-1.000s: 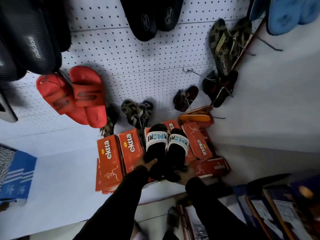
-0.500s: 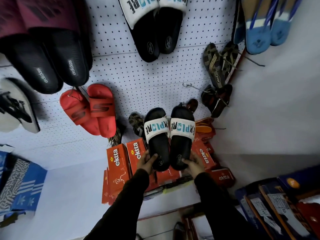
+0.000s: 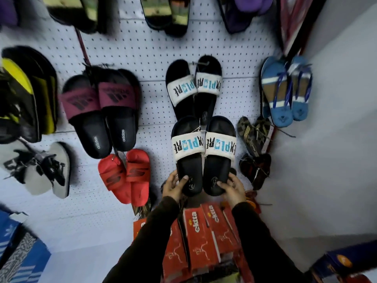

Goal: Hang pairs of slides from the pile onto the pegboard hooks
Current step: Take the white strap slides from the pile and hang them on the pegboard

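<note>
I hold a pair of black slides with white "EXPLORE" straps upright against the white pegboard. My left hand grips the heel of the left slide and my right hand grips the heel of the right one. Their toes reach up to the heels of an identical "EXPLORE" pair hanging just above. A string and tag join the held pair at the straps. I cannot make out the hook behind them.
Maroon-strapped adidas slides and red slides hang to the left. Blue flip-flops and dark patterned sandals hang to the right by the wall corner. Red "ektta" boxes are stacked below my hands.
Both hands have lifted the "EXPLORE" pair from above the red boxes up the pegboard, to just under the matching hung pair. My view has tilted upward.
</note>
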Available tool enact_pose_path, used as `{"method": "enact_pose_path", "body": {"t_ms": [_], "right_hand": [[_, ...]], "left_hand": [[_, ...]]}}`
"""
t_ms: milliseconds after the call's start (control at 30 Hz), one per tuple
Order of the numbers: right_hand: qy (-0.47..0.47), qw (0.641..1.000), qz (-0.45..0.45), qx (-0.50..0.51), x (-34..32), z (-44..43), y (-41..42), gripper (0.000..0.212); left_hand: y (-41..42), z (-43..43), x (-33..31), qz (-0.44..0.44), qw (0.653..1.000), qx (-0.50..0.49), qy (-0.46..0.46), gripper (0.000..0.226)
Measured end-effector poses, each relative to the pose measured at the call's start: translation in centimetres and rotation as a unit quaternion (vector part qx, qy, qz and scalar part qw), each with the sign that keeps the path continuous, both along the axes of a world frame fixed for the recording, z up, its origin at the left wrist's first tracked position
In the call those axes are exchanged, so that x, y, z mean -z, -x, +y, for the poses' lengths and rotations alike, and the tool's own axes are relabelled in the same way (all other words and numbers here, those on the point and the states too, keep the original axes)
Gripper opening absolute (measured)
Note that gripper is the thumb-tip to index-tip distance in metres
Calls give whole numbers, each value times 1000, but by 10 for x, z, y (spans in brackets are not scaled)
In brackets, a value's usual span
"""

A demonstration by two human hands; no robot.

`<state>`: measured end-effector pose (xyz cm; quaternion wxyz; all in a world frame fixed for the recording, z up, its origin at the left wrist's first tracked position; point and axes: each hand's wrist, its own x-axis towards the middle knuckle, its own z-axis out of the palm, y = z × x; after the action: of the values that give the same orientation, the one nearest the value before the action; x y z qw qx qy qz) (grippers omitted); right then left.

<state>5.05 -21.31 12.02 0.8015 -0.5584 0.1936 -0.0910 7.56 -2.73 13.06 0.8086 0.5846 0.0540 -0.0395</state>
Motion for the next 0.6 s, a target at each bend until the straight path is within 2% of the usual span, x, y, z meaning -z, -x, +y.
{"method": "enact_pose_path", "body": {"t_ms": [167,367,600], "right_hand": [[-1,998,-61,-14,-46,-5,-21,57],[-14,992,-127,-18,-97,-12,-41,55],[14,985,-171,-24,-146,-24,-76,54]], "left_hand": [[-18,-1,-41,-73,997,2,7,25],[-37,-9,-89,-120,993,-3,16,28],[-66,-20,-140,-170,984,-35,28,32]]}}
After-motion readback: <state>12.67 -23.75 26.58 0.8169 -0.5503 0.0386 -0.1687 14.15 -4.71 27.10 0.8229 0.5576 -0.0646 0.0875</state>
